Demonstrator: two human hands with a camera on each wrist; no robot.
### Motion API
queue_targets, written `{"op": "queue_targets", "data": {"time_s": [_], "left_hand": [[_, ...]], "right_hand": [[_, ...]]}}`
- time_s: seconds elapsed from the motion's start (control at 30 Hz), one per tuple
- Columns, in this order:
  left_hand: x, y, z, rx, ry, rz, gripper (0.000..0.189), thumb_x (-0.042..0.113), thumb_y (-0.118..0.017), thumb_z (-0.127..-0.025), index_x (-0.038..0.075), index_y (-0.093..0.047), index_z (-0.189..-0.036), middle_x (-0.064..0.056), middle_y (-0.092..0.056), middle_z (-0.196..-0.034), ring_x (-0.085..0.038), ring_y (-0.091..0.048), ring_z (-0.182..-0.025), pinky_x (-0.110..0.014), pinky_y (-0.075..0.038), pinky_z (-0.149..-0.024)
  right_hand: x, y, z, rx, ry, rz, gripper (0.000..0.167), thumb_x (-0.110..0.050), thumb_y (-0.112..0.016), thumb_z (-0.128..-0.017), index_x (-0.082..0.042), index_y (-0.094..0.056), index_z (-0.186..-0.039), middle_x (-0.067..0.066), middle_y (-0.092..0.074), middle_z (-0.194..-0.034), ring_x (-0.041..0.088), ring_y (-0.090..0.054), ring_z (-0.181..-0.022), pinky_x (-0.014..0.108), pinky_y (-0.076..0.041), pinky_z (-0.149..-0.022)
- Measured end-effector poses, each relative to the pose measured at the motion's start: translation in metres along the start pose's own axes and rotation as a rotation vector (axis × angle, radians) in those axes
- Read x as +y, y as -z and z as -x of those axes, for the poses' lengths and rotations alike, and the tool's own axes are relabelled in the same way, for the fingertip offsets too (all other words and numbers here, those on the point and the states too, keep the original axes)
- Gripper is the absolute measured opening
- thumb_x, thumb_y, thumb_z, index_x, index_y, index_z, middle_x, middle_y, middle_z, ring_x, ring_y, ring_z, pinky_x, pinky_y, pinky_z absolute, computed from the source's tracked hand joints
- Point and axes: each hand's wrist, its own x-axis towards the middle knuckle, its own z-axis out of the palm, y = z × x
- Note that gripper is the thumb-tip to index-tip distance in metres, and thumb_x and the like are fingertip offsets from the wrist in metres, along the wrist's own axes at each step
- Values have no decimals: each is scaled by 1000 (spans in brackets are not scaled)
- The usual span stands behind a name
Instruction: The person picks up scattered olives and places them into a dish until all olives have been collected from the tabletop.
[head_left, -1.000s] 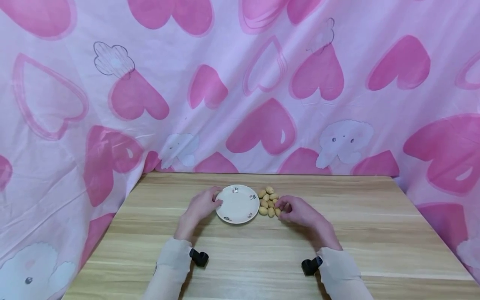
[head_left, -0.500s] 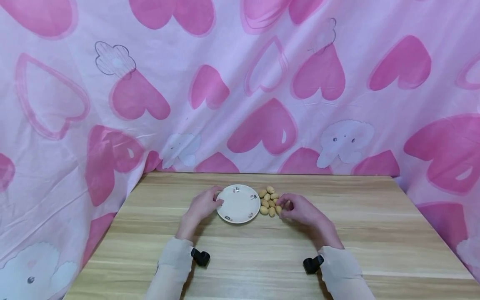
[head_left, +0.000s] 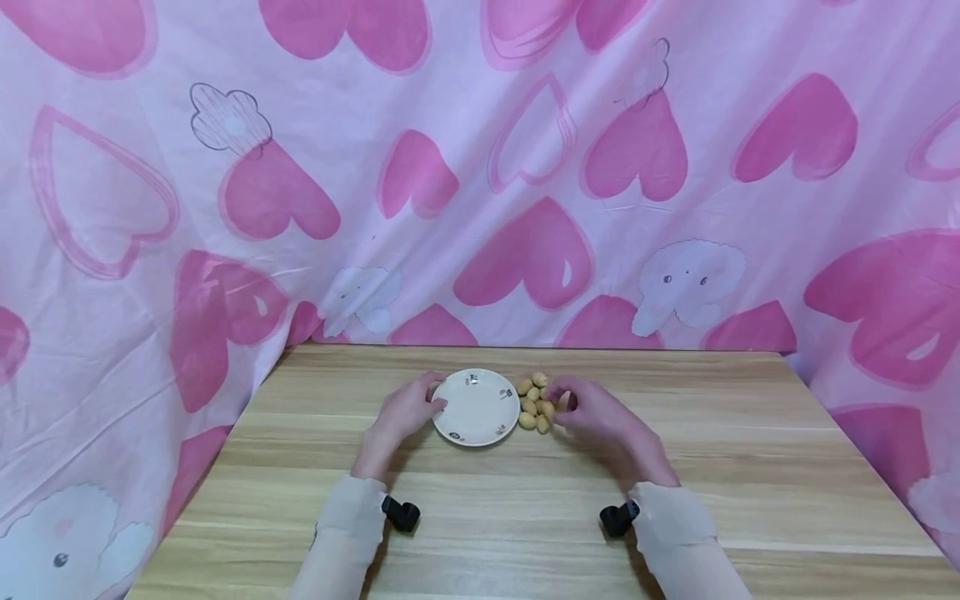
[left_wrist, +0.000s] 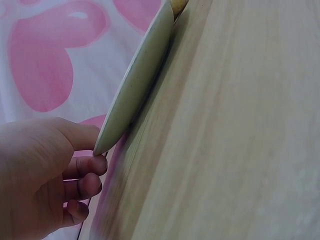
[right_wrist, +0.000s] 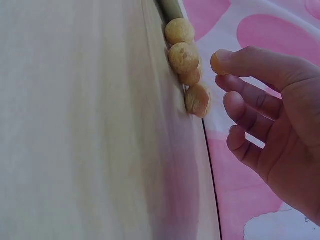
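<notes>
White round plate (head_left: 476, 408), bare, rim pinched by left hand (head_left: 405, 408); right hand (head_left: 596, 412) narrowly pinches one tan rounded nut-like piece (right_wrist: 216, 65); remaining tan oval pieces (head_left: 528, 407) just beside that grip, unplated

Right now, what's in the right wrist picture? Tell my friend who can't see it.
A right hand pinches one small, tan, rounded piece, apart from several similar pieces on a wooden table. Pink-and-white cloth hangs behind.
</notes>
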Motion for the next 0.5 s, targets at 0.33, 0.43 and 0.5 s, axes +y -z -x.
{"op": "queue_targets", "data": {"time_s": [0.33, 0.43, 0.5], "left_hand": [[0, -1, 1, 4, 7, 5, 46, 23, -68, -92, 13, -58, -136, 0, -59, -81, -15, -52, -72, -31, -40, -63], [1, -1, 0, 3, 8, 3, 46, 23, -68, -92, 13, -58, -136, 0, -60, -82, -15, -53, -73, -31, -41, -64], [1, -1, 0, 2, 8, 3, 46, 23, -68, -92, 13, -58, -136, 0, -60, -82, -15, -53, -73, -31, -41, -64]], "right_hand": [[-5, -1, -10, 2, 77, 39, 23, -15, -73, -87, -19, -69, -110, -4, -66, -98, 16, -57, -78, 29, -50, -66], [-7, -2, -13, -2, 104, 33, 23, -14, -73, -87, -18, -69, -109, -3, -66, -98, 15, -57, -80, 28, -50, -68], [-10, -3, -16, -4, 110, 24, 22, -14, -73, -87, -19, -69, -108, -4, -66, -98, 15, -57, -80, 28, -50, -69]]}}
